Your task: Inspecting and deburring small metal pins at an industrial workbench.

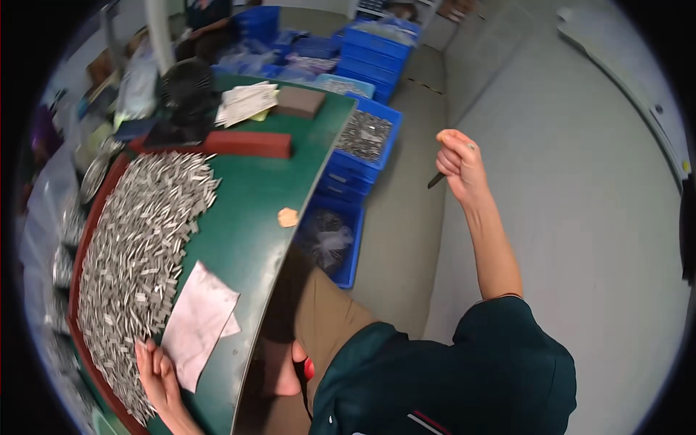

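Note:
Low on the left, my left hand (157,377) rests at the edge of a large pile of small grey metal pieces (138,254). Its fingers are curled together, and anything between the fingertips is too small to make out. Beside it a pale pink cloth or paper sheet (199,322) lies on the green tabletop (250,185). My right hand (462,163) is raised out to the right, away from the table. It is closed around a slim dark tool (436,180), whose end pokes out below the fist; the rest is hidden.
A red-brown rim (81,279) borders the pile, and a red bar (250,144) lies behind it. Papers (246,101), a brown block (301,102) and a small tan piece (288,217) are on the table. Blue bins (377,54) stand along its right side; a pale wall (558,196) is at right.

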Demonstrator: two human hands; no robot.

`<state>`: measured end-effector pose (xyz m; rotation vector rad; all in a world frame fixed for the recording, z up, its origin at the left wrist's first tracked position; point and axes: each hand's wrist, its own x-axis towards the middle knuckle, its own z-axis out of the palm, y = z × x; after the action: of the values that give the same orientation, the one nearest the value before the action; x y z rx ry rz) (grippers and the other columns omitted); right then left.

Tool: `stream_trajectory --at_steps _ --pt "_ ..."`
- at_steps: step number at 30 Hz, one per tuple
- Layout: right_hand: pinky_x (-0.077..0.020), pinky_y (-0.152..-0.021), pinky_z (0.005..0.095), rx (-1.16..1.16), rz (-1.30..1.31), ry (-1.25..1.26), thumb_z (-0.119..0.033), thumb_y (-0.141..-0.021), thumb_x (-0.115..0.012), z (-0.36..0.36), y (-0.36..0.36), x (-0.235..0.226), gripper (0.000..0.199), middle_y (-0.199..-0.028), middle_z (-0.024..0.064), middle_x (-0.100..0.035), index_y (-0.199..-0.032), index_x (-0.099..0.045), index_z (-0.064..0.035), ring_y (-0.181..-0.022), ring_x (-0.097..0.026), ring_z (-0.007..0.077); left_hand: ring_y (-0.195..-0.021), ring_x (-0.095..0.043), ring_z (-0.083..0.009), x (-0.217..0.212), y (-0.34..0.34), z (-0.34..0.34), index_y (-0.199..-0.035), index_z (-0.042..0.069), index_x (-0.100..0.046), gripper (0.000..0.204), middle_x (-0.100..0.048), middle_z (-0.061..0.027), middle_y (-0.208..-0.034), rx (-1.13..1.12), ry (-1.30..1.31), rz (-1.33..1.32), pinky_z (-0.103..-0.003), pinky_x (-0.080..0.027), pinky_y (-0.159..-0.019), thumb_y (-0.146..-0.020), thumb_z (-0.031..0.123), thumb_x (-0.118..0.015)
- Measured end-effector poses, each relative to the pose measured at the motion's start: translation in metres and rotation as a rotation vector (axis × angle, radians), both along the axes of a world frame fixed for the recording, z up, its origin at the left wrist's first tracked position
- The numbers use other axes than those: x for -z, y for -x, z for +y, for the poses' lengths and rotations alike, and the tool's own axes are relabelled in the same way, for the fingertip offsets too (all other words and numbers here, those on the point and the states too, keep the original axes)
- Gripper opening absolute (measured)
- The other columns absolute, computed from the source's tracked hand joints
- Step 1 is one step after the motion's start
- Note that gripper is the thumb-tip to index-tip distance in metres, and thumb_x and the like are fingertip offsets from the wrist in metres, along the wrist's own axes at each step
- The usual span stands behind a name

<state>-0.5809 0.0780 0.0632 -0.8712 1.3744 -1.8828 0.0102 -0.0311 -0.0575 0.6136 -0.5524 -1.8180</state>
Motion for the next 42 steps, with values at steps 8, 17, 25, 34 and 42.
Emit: stream_trajectory --at_steps 8,17,25,34,42 --pt "-0.0162 -0.036 0.0208 0.296 -0.172 0.076 -0.013 -0.082 -0.053 0.077 0.057 0.02 0.014 -0.044 -0.0072 -0.025 -0.088 -0.055 -0.001 -0.036 -0.019 0.0036 -0.053 -0.028 -0.0082 -0.028 0.022 0.007 -0.1 0.0 -0.043 0.013 -0.041 -0.005 -0.076 -0.059 -0.221 0.068 -0.02 -0.026 -0.045 -0.089 0.008 -0.044" --pt "-0.0153 -0.037 0.0246 0.597 -0.596 0.124 -0.021 -0.079 -0.053 0.082 0.086 0.043 0.024 -0.042 -0.0048 -0.019 -0.06 -0.042 -0.0106 -0.035 -0.017 0.0076 -0.054 -0.029 -0.011 -0.062 0.059 0.024 -0.083 -0.002 -0.042 0.012 -0.039 -0.0062 -0.073 -0.112 -0.253 0.035 -0.022 -0.028 -0.048 -0.086 0.007 -0.049" --pt "-0.0141 -0.038 0.0244 0.067 -0.342 0.004 -0.023 -0.083 -0.049 0.02 -0.001 0.03 0.026 -0.042 -0.0058 -0.021 -0.063 -0.05 -0.0058 -0.037 -0.017 0.0052 -0.051 -0.026 -0.005 -0.02 0.015 0.006 -0.127 0.0 -0.033 0.038 -0.031 0.0004 -0.071 -0.091 -0.122 0.049 -0.017 -0.024 -0.041 -0.089 0.004 -0.038" --pt "-0.0399 -0.041 0.0292 -0.673 1.381 0.229 -0.003 -0.069 -0.061 -0.057 -0.233 0.026 0.02 -0.054 0.01 -0.056 -0.088 -0.06 0.0007 -0.044 -0.054 0.0227 -0.045 -0.024 -0.0045 -0.042 0.036 0.012 -0.085 0.006 -0.049 0.026 -0.03 0.0047 -0.055 -0.017 0.014 -0.191 -0.019 -0.021 -0.042 -0.092 0.028 -0.039" --pt "-0.0394 -0.041 0.0358 -0.869 1.681 0.195 -0.017 -0.075 -0.058 -0.094 -0.307 0.061 0.026 -0.049 0.0094 -0.053 -0.096 -0.055 -0.0018 -0.043 -0.053 0.026 -0.047 -0.024 -0.0036 -0.052 0.034 0.021 -0.095 0.002 -0.051 0.017 -0.031 0.0048 -0.058 -0.179 -0.008 -0.427 -0.017 -0.021 -0.043 -0.091 0.016 -0.041"
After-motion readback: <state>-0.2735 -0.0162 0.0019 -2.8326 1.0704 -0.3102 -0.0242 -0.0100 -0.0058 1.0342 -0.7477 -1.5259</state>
